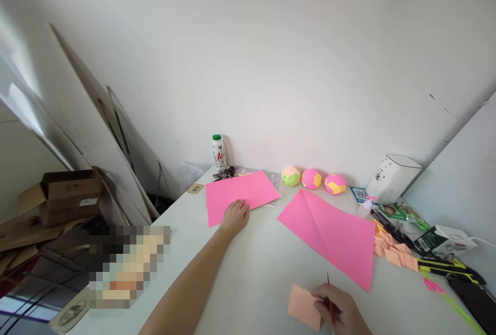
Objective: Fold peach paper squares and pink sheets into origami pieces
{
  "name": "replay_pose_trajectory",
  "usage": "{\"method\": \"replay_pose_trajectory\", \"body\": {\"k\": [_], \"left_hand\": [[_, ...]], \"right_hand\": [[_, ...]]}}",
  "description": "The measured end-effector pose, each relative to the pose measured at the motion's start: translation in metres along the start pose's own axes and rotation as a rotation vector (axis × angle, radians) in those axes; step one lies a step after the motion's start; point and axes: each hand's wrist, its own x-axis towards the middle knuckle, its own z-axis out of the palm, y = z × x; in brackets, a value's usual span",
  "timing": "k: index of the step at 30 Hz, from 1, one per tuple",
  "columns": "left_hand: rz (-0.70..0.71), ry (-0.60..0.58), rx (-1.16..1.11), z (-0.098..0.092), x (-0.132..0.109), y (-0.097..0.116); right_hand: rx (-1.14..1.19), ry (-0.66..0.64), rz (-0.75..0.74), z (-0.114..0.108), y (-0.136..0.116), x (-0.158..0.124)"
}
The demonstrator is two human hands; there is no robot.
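My left hand (pixel 235 217) rests on the near edge of a pink paper sheet (pixel 236 190) at the back left of the table, fingers lying on top of it. At the front, my right hand (pixel 337 304) is closed round a thin red pen-like stick (pixel 331 310) with a dark tip pointing up. The same hand pinches the right edge of a small peach paper square (pixel 303 305). Between and behind the hands lies a larger creased pink sheet (pixel 333 231).
Three faceted paper balls (pixel 311 179) line the wall. A green-capped bottle (pixel 219 152) stands back left. At the right are folded peach paper pieces (pixel 395 255), a white container (pixel 391 177), a small box (pixel 444 240), a utility knife (pixel 451 268) and a phone (pixel 470 299).
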Motion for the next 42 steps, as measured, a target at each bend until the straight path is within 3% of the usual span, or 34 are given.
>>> {"method": "replay_pose_trajectory", "body": {"k": [13,29,33,35,38,42], "left_hand": [[-0.071,-0.056,-0.196,-0.013,-0.004,-0.02],[-0.107,-0.042,-0.12,-0.005,-0.002,-0.01],[-0.124,-0.058,-0.067,-0.007,-0.002,-0.006],[-0.136,-0.075,-0.041,-0.009,-0.003,-0.005],[-0.15,-0.103,-0.001,-0.012,-0.004,-0.001],[-0.153,-0.139,0.072,-0.025,-0.003,0.009]], "right_hand": [[0.02,-0.021,0.005,-0.003,-0.012,0.003],[-0.024,-0.083,-0.054,-0.001,-0.003,0.0],[-0.129,-0.105,-0.004,-0.041,-0.005,0.006],[-0.222,-0.036,0.144,-0.076,-0.002,0.004],[-0.446,-0.053,0.351,-0.128,0.005,-0.009],[-0.802,-0.053,0.636,-0.165,0.019,-0.03]]}}
